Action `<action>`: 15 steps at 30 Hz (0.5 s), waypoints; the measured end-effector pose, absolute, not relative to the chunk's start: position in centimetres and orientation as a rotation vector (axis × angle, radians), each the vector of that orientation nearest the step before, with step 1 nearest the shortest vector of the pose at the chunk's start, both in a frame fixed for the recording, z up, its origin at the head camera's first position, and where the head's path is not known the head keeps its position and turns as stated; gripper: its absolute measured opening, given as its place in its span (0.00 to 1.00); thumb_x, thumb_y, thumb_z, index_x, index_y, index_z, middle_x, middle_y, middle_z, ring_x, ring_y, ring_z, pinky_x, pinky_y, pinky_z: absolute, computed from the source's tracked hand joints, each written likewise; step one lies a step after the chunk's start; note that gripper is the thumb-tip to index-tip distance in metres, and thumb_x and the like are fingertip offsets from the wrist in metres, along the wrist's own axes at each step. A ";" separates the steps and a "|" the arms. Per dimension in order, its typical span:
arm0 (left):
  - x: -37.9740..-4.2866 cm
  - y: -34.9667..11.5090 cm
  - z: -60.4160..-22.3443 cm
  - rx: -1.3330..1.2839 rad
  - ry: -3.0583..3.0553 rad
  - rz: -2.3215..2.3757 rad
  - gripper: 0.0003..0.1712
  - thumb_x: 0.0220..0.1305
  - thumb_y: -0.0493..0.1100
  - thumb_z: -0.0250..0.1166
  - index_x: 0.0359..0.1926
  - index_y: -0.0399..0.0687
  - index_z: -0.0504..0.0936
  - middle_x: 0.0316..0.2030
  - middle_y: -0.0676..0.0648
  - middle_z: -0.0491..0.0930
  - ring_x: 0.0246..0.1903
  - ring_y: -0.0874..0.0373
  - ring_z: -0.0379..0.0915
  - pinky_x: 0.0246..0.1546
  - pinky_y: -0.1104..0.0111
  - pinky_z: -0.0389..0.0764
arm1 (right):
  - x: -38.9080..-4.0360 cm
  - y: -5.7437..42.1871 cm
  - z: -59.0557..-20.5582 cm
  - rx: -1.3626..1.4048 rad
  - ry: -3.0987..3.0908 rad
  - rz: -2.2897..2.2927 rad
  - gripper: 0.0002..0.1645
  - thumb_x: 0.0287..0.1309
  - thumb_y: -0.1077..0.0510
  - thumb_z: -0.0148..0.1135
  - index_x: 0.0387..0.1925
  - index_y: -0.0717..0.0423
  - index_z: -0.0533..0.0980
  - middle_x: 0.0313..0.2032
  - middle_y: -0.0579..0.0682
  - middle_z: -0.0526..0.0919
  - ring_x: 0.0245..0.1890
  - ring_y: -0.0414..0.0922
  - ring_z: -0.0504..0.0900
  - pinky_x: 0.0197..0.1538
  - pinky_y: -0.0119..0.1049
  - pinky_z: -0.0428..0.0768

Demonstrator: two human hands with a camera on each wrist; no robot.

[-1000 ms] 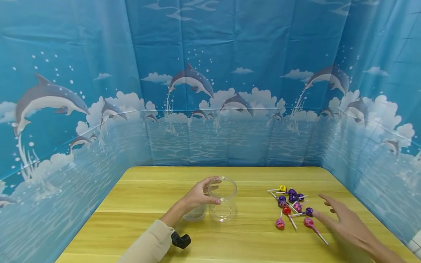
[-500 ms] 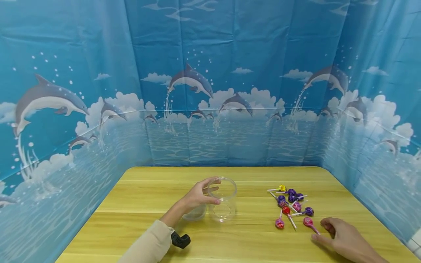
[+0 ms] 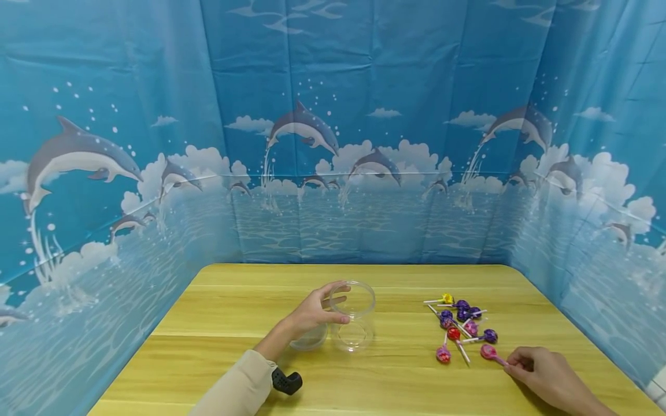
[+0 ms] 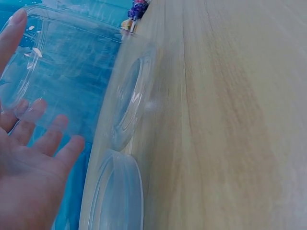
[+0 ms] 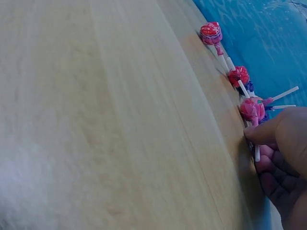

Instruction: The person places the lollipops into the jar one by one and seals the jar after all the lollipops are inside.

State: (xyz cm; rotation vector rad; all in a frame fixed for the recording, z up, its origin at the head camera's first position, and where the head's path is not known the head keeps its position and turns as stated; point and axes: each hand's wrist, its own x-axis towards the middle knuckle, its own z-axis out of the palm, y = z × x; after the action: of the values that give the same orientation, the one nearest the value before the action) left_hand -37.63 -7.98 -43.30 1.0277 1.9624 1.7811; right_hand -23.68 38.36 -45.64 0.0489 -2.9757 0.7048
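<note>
My left hand (image 3: 313, 312) holds a clear plastic jar (image 3: 359, 330) near its open rim, thumb on the near side and fingers behind. The jar stands upright; in the left wrist view its transparent wall (image 4: 72, 72) shows the fingers through it. Just left of the jar lies a round translucent lid (image 3: 309, 340), partly hidden under the hand. At the right, my right hand (image 3: 548, 375) pinches the stick of a pink lollipop (image 3: 488, 351) between thumb and forefinger. The right wrist view shows that pink candy head (image 5: 253, 109) beyond the thumb, its white stick end beneath.
Several lollipops lie in a loose cluster left of the right hand: a yellow one (image 3: 447, 298), a red one (image 3: 454, 333), a pink one (image 3: 443, 354) and purple ones (image 3: 490, 335). The yellow wooden table (image 3: 250, 300) meets a blue dolphin-print curtain (image 3: 374, 225) at back and sides.
My right hand has come down and toward the near edge from above the lollipops, and its fingers have closed on the pink lollipop's stick. The left hand and the jar stay in place.
</note>
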 end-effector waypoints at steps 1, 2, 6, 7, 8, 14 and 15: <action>-37.6 -8.0 -43.3 1.032 1.965 1.777 0.48 0.54 0.46 0.71 0.71 0.55 0.54 0.64 0.56 0.61 0.66 0.41 0.49 0.48 0.59 0.75 | -23.7 38.4 -45.7 0.046 -2.971 0.712 0.06 0.52 0.53 0.66 0.27 0.49 0.79 0.22 0.40 0.76 0.21 0.36 0.71 0.26 0.31 0.69; -37.6 -8.0 -43.3 1.032 1.967 1.775 0.48 0.54 0.46 0.71 0.71 0.55 0.53 0.64 0.57 0.61 0.66 0.41 0.48 0.48 0.60 0.75 | -23.8 38.5 -45.7 0.047 -2.967 0.721 0.06 0.52 0.52 0.66 0.27 0.50 0.80 0.22 0.40 0.77 0.22 0.36 0.71 0.27 0.31 0.70; -37.5 -8.0 -43.2 1.026 1.979 1.767 0.48 0.54 0.47 0.71 0.71 0.56 0.54 0.65 0.54 0.59 0.66 0.42 0.49 0.48 0.60 0.75 | -23.8 38.9 -45.8 0.037 -2.957 0.777 0.08 0.53 0.50 0.66 0.29 0.50 0.81 0.24 0.41 0.78 0.23 0.36 0.72 0.27 0.32 0.71; -37.5 -8.0 -43.2 1.025 1.981 1.766 0.48 0.53 0.47 0.71 0.71 0.57 0.54 0.66 0.53 0.59 0.66 0.42 0.49 0.48 0.60 0.75 | -23.9 39.0 -45.8 0.037 -2.951 0.792 0.09 0.53 0.49 0.66 0.30 0.50 0.81 0.24 0.41 0.78 0.23 0.36 0.72 0.28 0.32 0.71; -37.4 -8.0 -43.2 1.024 1.982 1.766 0.47 0.53 0.48 0.71 0.71 0.58 0.55 0.66 0.51 0.58 0.66 0.42 0.49 0.48 0.60 0.75 | -23.9 39.1 -45.8 0.034 -2.945 0.801 0.10 0.53 0.48 0.66 0.30 0.50 0.81 0.25 0.42 0.79 0.24 0.36 0.72 0.28 0.32 0.71; -37.4 -8.0 -43.1 1.032 1.976 1.770 0.45 0.53 0.48 0.71 0.69 0.61 0.57 0.67 0.46 0.56 0.66 0.41 0.49 0.48 0.59 0.75 | -24.0 39.8 -45.4 -0.041 -2.919 0.978 0.17 0.55 0.44 0.64 0.35 0.52 0.83 0.32 0.46 0.81 0.28 0.39 0.71 0.30 0.33 0.70; -37.3 -8.0 -43.1 1.028 1.979 1.769 0.45 0.53 0.48 0.71 0.69 0.61 0.57 0.66 0.48 0.57 0.66 0.42 0.49 0.48 0.60 0.75 | -24.0 39.9 -45.3 -0.062 -2.919 1.024 0.18 0.54 0.44 0.64 0.36 0.54 0.83 0.34 0.47 0.82 0.29 0.40 0.72 0.30 0.33 0.70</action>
State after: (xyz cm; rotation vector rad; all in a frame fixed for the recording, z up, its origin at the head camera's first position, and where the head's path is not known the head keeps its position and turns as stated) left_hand -37.32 -8.03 -43.09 1.0275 1.9788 1.7693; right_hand -24.02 39.90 -45.30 -0.0619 -2.9189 1.0240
